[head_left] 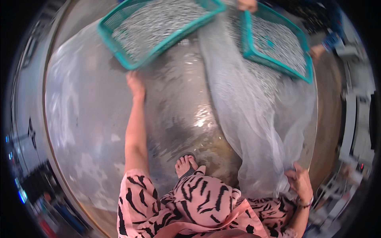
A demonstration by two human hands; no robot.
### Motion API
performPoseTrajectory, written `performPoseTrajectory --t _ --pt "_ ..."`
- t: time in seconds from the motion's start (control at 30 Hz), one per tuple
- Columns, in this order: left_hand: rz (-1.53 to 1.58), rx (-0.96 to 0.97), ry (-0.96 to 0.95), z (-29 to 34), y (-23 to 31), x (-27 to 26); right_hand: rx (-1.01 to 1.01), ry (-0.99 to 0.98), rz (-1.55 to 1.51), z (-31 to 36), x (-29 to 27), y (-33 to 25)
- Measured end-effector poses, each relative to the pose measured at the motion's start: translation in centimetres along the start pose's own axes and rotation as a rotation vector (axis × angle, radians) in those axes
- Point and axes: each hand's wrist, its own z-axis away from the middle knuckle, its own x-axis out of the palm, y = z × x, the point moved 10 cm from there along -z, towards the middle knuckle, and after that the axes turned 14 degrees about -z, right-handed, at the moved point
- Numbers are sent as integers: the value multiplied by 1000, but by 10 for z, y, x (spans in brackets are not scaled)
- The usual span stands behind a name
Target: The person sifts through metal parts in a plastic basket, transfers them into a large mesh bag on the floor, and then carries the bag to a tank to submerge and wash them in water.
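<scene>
My left hand (135,85) reaches forward and grips the near corner of a teal plastic basket (156,52), which is tilted and slightly blurred. The basket holds a heap of small silvery-grey pieces (158,23), too small and smeared to name. My right hand (300,183), low at the right, has its fingers closed on the edge of a white mesh net (260,158). The net runs away from me over the floor, with more silvery pieces (260,81) on its far part. A second teal basket (274,70) with the same pieces is held over it by another person.
The other person's hands (247,4) are at the far right basket's rim. A wet, shiny floor patch (178,107) lies between a clear plastic sheet (85,115) on the left and the net. My foot (185,166) rests near the middle. Equipment lines both sides.
</scene>
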Motion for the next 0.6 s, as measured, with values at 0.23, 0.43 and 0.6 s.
performPoseTrajectory --t 0.23,0.43,0.6 --pt "-71 212 -258 30 63 -29 -49 -120 20 26 18 -5" --pt "-56 71 -305 119 11 -76 -344 -287 100 56 40 -54" --pt "59 -317 -262 132 23 -83 -485 -229 79 70 34 -70"
